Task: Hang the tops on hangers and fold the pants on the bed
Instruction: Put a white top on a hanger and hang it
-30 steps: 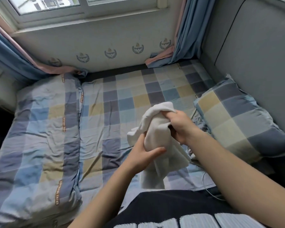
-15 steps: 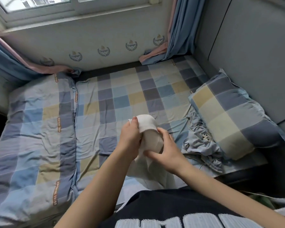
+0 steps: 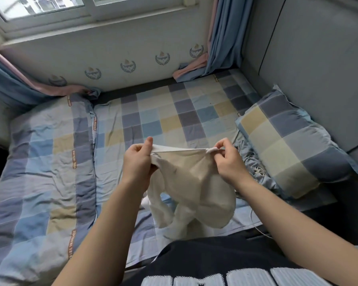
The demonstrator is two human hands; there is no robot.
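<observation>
Midair, left hand (image 3: 137,163), right hand (image 3: 229,165) pinch white garment (image 3: 191,182) edge, perhaps pants, bed (image 3: 153,118) below

Both bare forearms were held forward, the hands raised level and set apart. The left hand (image 3: 140,163) was seen curled, thumb upward, round one end of the top edge of a white garment (image 3: 186,178); the other end was pinched between thumb and fingertips of the right hand (image 3: 228,165).
</observation>
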